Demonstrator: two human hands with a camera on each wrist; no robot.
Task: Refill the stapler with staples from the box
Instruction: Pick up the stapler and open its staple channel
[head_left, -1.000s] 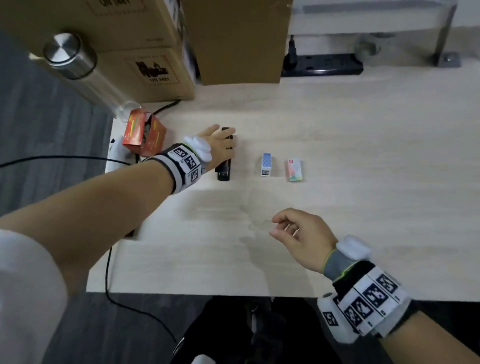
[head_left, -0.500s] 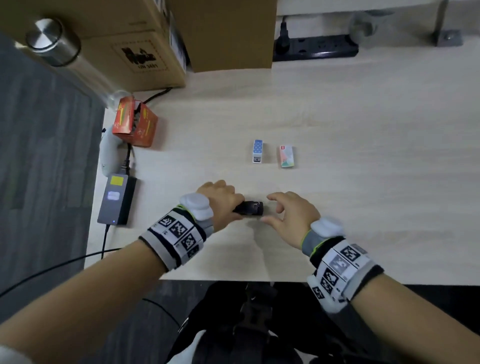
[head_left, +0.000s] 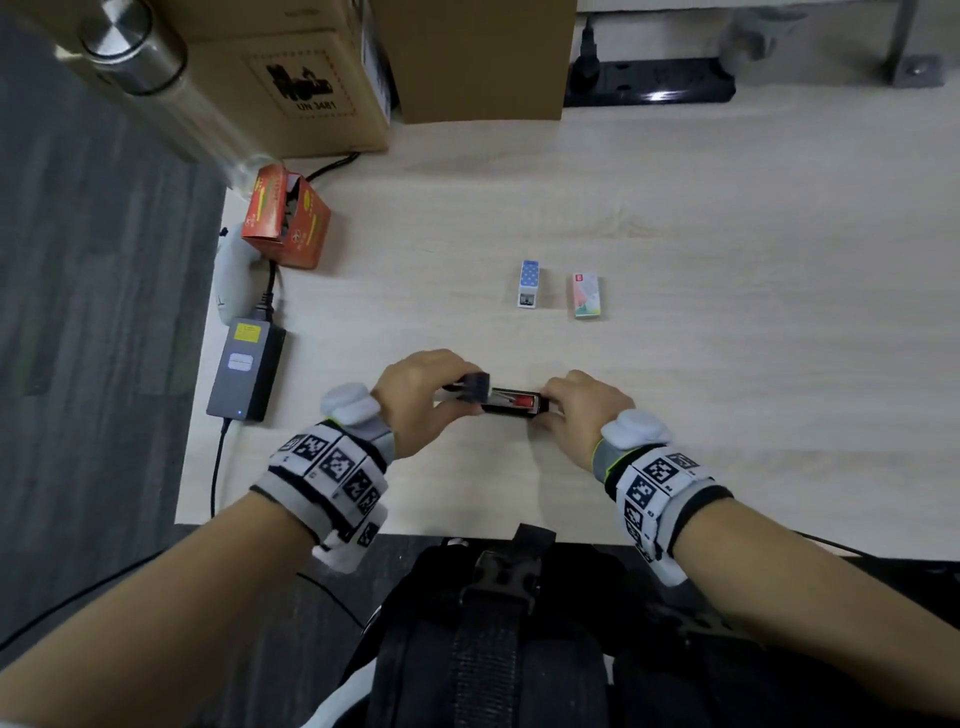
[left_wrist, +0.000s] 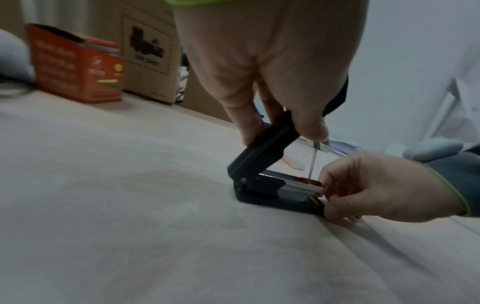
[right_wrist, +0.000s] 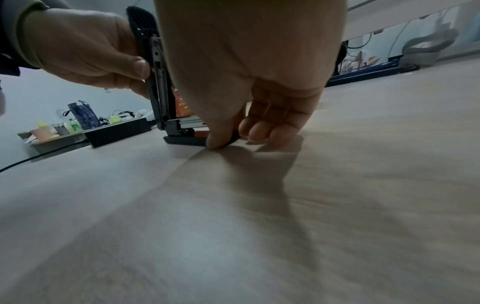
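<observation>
A black stapler (head_left: 511, 402) lies on the wooden table (head_left: 727, 364) near its front edge. My left hand (head_left: 452, 389) pinches the stapler's top cover (left_wrist: 267, 148) and holds it swung up, so the metal staple channel with its red pusher (head_left: 523, 400) is bared. My right hand (head_left: 550, 405) pinches the front end of the stapler's base (left_wrist: 280, 203) against the table. In the right wrist view the cover (right_wrist: 155, 61) stands almost upright. Two small staple boxes lie closed farther back: a blue and white one (head_left: 529, 283) and a pink and green one (head_left: 587, 294).
An open orange carton (head_left: 285, 223) and a grey power adapter (head_left: 247, 369) with its cable sit at the table's left edge. Cardboard boxes (head_left: 311, 78), a steel bottle (head_left: 135, 47) and a black power strip (head_left: 649, 88) line the back.
My left hand carried the stapler from the middle left of the table to the front edge. My right hand took hold of its front end, and the cover has been lifted open.
</observation>
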